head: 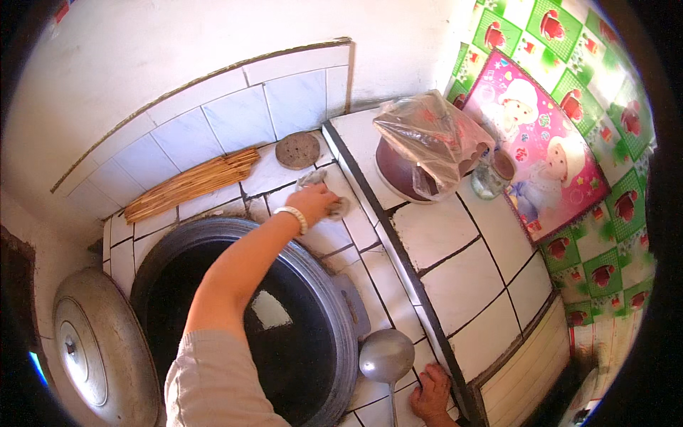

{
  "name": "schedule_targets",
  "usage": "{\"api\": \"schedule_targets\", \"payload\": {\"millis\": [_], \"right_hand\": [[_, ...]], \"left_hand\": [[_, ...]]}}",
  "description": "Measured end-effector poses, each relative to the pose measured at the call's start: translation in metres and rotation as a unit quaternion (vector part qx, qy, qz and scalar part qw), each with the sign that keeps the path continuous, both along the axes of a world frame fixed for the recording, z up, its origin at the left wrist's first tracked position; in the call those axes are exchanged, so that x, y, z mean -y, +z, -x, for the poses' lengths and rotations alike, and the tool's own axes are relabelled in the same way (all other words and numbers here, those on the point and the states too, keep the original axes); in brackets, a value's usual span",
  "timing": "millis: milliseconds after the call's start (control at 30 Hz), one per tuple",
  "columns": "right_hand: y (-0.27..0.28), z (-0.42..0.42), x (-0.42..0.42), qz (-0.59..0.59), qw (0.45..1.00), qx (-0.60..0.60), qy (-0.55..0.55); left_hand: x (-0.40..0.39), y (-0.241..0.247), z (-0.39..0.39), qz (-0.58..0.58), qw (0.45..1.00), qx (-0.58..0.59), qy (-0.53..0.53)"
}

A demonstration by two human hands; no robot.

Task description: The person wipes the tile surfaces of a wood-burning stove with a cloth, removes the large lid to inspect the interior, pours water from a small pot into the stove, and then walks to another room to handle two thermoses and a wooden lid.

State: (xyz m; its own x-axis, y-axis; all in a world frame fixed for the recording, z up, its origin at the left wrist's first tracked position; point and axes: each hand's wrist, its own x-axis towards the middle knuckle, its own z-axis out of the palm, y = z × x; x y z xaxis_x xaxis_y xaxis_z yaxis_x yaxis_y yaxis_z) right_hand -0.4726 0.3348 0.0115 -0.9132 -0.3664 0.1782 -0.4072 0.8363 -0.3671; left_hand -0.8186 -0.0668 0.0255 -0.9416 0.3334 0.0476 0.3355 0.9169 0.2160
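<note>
My left hand [312, 205], with a pale beaded bracelet at the wrist, presses a crumpled grey rag [311, 179] onto the white tiled stove top [277, 204]. Parts of the rag stick out on both sides of the fingers. Below that forearm is a large dark wok [304, 341] set into the stove, with dark liquid or a shiny bottom reflecting light. At the lower right, my right hand [431, 394] rests on the tiles by the raised ledge, fingers slightly bent and nothing visible in it. Close to it lies a metal ladle [387, 355], bowl side toward the wok's handle.
A big metal lid [101, 347] leans at the left. Along the tiled wall lie a bundle of thin sticks [192, 184] and a round brown disc [298, 150]. On the raised ledge [437, 235] stand a brown pot [395, 165] under a plastic bag [432, 133] and a glass jar [488, 179].
</note>
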Motion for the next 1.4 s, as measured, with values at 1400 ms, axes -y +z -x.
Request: {"api": "schedule_targets", "payload": {"millis": [1400], "right_hand": [[-0.004,0.001,-0.002,-0.029,0.999,0.041,0.004]], "left_hand": [[0.161,0.001,-0.024,0.078,0.885,-0.024,0.458]]}}
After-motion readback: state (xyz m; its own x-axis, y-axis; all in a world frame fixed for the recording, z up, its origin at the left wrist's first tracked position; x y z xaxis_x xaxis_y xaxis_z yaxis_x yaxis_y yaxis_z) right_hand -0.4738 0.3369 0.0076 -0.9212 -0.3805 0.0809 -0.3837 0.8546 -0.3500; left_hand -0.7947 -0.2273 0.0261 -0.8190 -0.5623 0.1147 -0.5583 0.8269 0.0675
